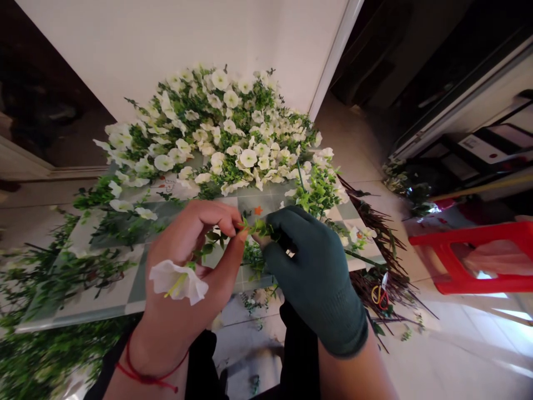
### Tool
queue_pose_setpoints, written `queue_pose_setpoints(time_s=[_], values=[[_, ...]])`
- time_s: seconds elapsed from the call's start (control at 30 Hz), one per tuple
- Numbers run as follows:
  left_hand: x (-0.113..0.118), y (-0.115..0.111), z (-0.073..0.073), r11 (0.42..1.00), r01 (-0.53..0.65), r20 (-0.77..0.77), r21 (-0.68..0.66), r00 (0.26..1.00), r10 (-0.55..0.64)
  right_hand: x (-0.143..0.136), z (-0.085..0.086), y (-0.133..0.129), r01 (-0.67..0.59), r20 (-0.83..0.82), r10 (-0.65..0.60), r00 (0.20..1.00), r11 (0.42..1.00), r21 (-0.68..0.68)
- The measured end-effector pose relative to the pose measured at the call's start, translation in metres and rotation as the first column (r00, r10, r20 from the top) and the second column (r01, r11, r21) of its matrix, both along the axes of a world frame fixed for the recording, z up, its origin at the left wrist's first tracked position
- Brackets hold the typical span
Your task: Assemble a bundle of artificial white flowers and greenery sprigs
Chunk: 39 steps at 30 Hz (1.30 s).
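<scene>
My bare left hand (pixel 189 266), with a red cord at the wrist, pinches a leafy green artificial sprig (pixel 210 241) between thumb and forefinger. A white artificial flower (pixel 179 280) hangs out over the back of that hand. My right hand (pixel 312 272) wears a dark green knit glove; its thumb and forefinger close on the leafy tip (pixel 260 226) of greenery just right of the left fingertips. Both hands meet over the near edge of a table (pixel 133 300) with a checked cover. Whether the two leafy bits are one stem I cannot tell.
A big mass of white flowers and leaves (pixel 233 128) fills the table's far side. Loose green sprigs (pixel 87 272) lie at left. Brown stems (pixel 387 239) lie at right, with scissors (pixel 380 295) on them. A red stool (pixel 441 266) stands further right on the tiled floor.
</scene>
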<state>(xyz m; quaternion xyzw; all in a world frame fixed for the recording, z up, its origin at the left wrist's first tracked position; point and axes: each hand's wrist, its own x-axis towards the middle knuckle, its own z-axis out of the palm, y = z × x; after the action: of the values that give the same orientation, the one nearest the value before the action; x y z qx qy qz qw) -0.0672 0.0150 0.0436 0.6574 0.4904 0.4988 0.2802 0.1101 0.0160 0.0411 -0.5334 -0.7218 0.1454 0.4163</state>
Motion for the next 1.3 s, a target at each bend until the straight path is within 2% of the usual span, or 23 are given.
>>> queue_pose_setpoints(time_s=[0.13, 0.37, 0.5, 0.63, 0.83, 1.1, 1.3], values=[[0.003, 0.0, -0.007, 0.996, 0.026, 0.02, 0.084, 0.999, -0.027, 0.001, 0.001, 0.001, -0.009, 0.028, 0.009, 1.0, 1.0, -0.003], [0.011, 0.0, -0.016, 0.998, -0.023, 0.198, 0.063, 0.98, 0.01, 0.003, 0.004, -0.001, 0.033, -0.005, -0.033, 0.999, 0.999, 0.008], [0.012, 0.003, -0.021, 0.997, 0.015, 0.244, 0.075, 0.969, -0.033, 0.002, 0.004, -0.002, 0.076, -0.019, -0.077, 0.997, 0.997, -0.031], [0.009, 0.003, -0.018, 0.993, 0.028, 0.162, 0.111, 0.986, -0.046, 0.002, 0.005, -0.002, 0.049, -0.061, -0.049, 0.997, 0.999, -0.003], [0.005, -0.001, -0.011, 0.999, 0.023, 0.032, 0.038, 0.999, -0.024, 0.001, 0.01, -0.003, 0.027, -0.072, -0.027, 0.997, 1.0, -0.002], [0.009, 0.003, -0.01, 1.0, -0.028, 0.242, -0.011, 0.97, 0.03, 0.002, 0.009, -0.001, 0.053, -0.076, -0.054, 0.996, 0.999, -0.009], [0.007, 0.006, -0.011, 0.999, -0.038, 0.252, -0.022, 0.967, 0.043, 0.005, 0.009, -0.001, 0.035, -0.107, -0.036, 0.994, 0.999, -0.006]])
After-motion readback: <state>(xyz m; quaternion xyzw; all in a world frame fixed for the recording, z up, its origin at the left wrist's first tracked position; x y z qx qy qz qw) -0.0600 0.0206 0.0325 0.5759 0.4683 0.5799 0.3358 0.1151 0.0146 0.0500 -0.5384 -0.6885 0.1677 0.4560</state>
